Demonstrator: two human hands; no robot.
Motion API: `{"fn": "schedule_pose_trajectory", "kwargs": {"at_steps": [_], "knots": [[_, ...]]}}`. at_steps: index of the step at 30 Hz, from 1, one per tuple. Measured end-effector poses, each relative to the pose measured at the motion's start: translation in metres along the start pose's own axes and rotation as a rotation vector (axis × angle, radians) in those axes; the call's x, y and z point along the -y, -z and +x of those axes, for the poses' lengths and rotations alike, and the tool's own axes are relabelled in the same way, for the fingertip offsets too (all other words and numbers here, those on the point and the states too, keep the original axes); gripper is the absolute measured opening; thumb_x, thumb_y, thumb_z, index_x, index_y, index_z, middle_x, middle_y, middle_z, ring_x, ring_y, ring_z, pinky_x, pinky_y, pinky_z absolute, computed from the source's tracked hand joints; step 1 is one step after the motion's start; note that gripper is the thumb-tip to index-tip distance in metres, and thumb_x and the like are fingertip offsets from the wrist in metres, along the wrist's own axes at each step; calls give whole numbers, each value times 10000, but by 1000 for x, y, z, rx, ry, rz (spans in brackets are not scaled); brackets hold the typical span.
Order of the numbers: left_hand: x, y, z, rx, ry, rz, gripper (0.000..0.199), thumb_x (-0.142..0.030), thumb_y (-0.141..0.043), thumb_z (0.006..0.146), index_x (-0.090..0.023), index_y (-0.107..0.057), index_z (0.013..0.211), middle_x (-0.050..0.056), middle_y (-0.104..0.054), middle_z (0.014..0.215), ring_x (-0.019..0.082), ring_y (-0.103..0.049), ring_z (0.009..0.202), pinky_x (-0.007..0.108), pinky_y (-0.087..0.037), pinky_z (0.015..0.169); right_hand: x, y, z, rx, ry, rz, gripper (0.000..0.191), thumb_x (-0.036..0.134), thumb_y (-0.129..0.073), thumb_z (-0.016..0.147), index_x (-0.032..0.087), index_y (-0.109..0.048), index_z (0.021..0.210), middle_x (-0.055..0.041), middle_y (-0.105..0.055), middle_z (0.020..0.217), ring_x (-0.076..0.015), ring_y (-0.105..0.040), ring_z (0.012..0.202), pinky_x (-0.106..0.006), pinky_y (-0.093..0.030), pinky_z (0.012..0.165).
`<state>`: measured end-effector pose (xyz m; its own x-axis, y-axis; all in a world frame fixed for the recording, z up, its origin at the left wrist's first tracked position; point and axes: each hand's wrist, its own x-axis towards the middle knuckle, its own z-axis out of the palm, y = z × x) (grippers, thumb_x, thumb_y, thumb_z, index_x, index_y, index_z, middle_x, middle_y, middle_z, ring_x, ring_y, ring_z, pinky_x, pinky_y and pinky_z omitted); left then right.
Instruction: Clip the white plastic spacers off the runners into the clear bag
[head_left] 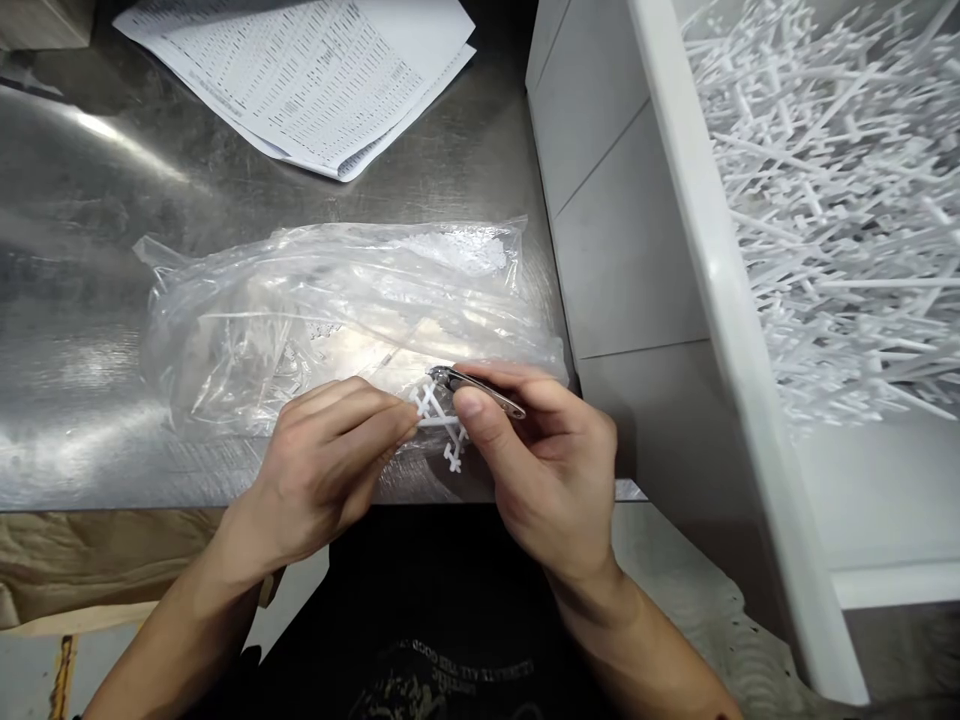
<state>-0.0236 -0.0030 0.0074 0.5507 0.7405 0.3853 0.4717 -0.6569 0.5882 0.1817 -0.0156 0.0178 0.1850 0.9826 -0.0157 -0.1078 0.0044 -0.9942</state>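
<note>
Between the fingertips of my left hand [337,455] is a small white branched plastic sprue [431,400] with short cross-shaped ends. My right hand [547,450] is closed around metal nail clippers [487,390], whose jaw end is at the sprue's upper part. I cannot tell whether the jaws touch it. Part of the sprue reaches down between the two hands, near my right thumb. Just beyond the hands, a clear plastic bag [247,300] lies on the metal table [60,380], with small whitish pieces showing through it.
A large white bin [712,270] full of loose white sprues [840,220] stands at the right, its wall rising beside the table. Printed sheets [300,70] lie at the back. Brown paper [112,560] is below the table's front edge at the left.
</note>
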Motion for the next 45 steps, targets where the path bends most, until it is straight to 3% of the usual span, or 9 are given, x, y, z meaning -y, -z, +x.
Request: {"fn": "schedule_pose_trajectory", "kwargs": {"at_steps": [5,9,17,21,27,33,40,45], "knots": [[2,1,-1,33,-3,-11,177,-44,-634,1078,-162,-706,1189,22,-716,959,146,-592,821,315,-490,746,7,5,9,115,-181,30,77,192,-860,924,200,-787,947,19,-787,781,-126,-707,637,-243,-583,570],[1,3,1,63,20,-16,123,-87,-628,1102,-174,-699,1151,1,-663,891,140,-563,794,312,-478,737,8,7,12,144,-217,42,99,220,-862,934,191,-769,950,55,-680,693,-107,-609,599,-255,-551,602],[-2,5,4,55,112,-76,135,-145,-588,1128,-208,-693,1070,5,-708,864,135,-608,745,302,-483,705,5,7,12,122,-325,126,186,229,-949,873,186,-782,940,70,-661,653,-78,-500,522,-237,-494,544],[-3,3,4,33,112,-78,124,-122,-605,1122,-203,-697,1108,-3,-706,871,129,-618,763,299,-497,728,4,10,8,92,-285,191,139,233,-930,900,205,-813,970,63,-688,665,-69,-523,507,-199,-443,485],[-4,2,4,31,82,-38,132,-99,-606,1119,-212,-674,1120,-2,-719,919,138,-603,796,312,-506,750,12,6,2,107,-118,112,152,117,-913,868,228,-840,943,0,-833,859,-140,-733,686,-249,-609,596],[-2,0,3,33,54,-9,136,-79,-620,1105,-208,-659,1088,-9,-696,889,135,-567,774,317,-466,720,16,6,1,127,-42,-53,105,147,-862,924,241,-830,959,28,-698,676,-142,-578,537,-283,-480,443],[-3,1,5,24,64,9,174,-99,-594,1109,-244,-677,1063,4,-727,871,154,-627,754,337,-500,694,17,8,-2,144,-69,-73,135,235,-949,931,278,-828,974,32,-671,693,-165,-628,616,-290,-500,499],[-1,-4,1,-16,12,104,251,-34,-575,1053,-258,-678,1102,-11,-746,877,151,-633,755,341,-504,692,17,7,-8,158,-39,-127,86,260,-878,1010,271,-806,1055,28,-693,738,-154,-629,637,-294,-498,534]]}}
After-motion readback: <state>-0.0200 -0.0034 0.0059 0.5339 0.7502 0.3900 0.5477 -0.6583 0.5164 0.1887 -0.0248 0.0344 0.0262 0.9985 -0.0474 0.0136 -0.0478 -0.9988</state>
